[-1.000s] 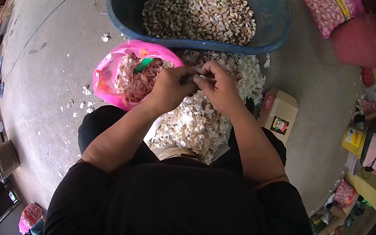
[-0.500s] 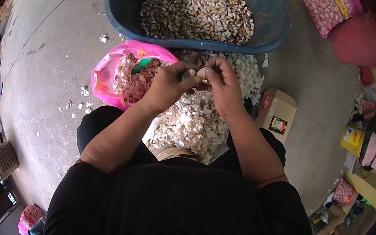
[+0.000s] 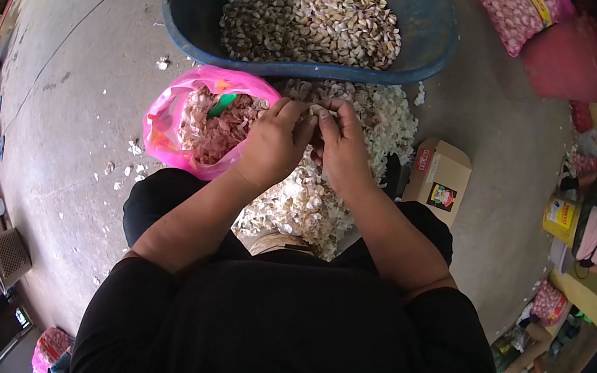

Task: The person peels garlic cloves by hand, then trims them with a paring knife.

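My left hand [image 3: 275,141] and my right hand [image 3: 341,146] meet over a heap of papery garlic skins [image 3: 305,191]. Pale garlic [image 3: 315,110] shows between the fingertips of both hands, pinched there; how many pieces are in the fingers is partly hidden. The back of my left hand faces up, covering most of its fingers. Thumb and forefinger of my right hand press together at the garlic. Just left of my hands, a pink plastic bag [image 3: 159,113] stands wide, with reddish-brown skins and a green scrap [image 3: 223,104] inside.
Beyond my hands is a large blue tub [image 3: 426,32] holding many loose garlic cloves [image 3: 311,22]. A cardboard box [image 3: 446,170] stands by my right knee. Bits of skin [image 3: 134,147] litter the concrete floor. A net sack of garlic [image 3: 510,21] and a yellow container [image 3: 561,218] lie farther right.
My left hand has rolled over, its back now up, and shifted right toward my right hand. Less of the pale garlic shows between the fingers.
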